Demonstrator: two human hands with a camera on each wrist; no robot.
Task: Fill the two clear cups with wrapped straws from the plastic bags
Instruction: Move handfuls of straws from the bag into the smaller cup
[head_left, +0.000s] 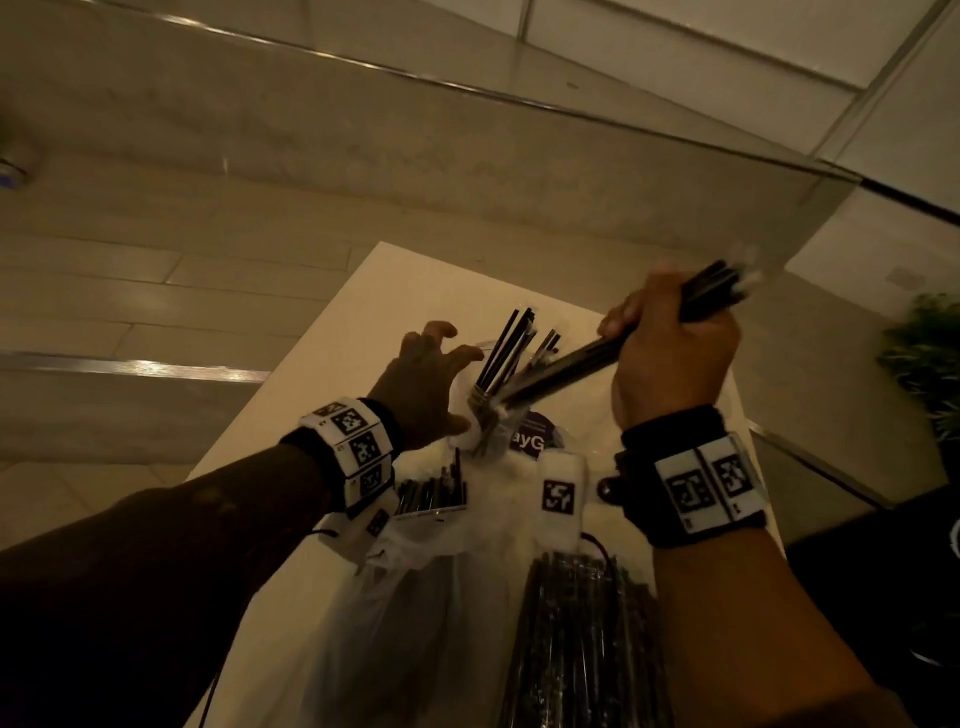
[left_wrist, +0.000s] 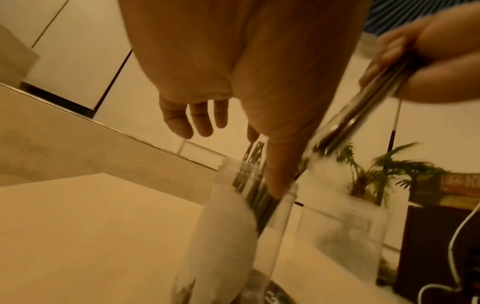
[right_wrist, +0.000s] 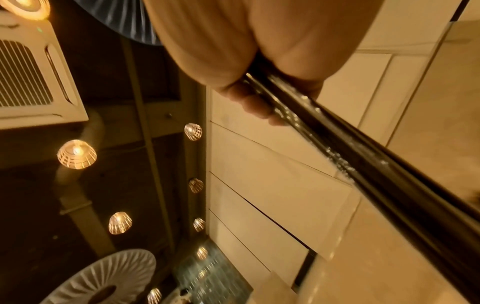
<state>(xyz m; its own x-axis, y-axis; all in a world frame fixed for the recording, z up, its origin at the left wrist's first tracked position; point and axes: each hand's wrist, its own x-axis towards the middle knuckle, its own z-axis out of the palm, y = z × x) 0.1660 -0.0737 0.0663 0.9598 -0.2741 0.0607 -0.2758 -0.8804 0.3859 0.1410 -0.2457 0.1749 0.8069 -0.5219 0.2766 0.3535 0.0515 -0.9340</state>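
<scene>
On the white table (head_left: 332, 374) stands a clear cup (head_left: 480, 397) (left_wrist: 275, 222) holding several black wrapped straws (head_left: 511, 348). A second clear cup (left_wrist: 345, 226) stands just to its right. My right hand (head_left: 670, 353) (right_wrist: 249, 92) grips a bundle of black wrapped straws (head_left: 571, 364) (right_wrist: 350, 156), tilted with its lower end at the cup mouths. My left hand (head_left: 436, 379) (left_wrist: 197, 117) is beside the first cup, fingers spread, with the thumb at the rim. Two plastic bags of straws (head_left: 582, 623) (head_left: 431, 493) lie near me.
A purple round label (head_left: 530, 441) lies by the cups. A low wall runs behind the table, and a potted plant (head_left: 924, 358) stands to the right. A white cable (left_wrist: 457, 246) hangs at the right. Bare tabletop lies to the left of the cups.
</scene>
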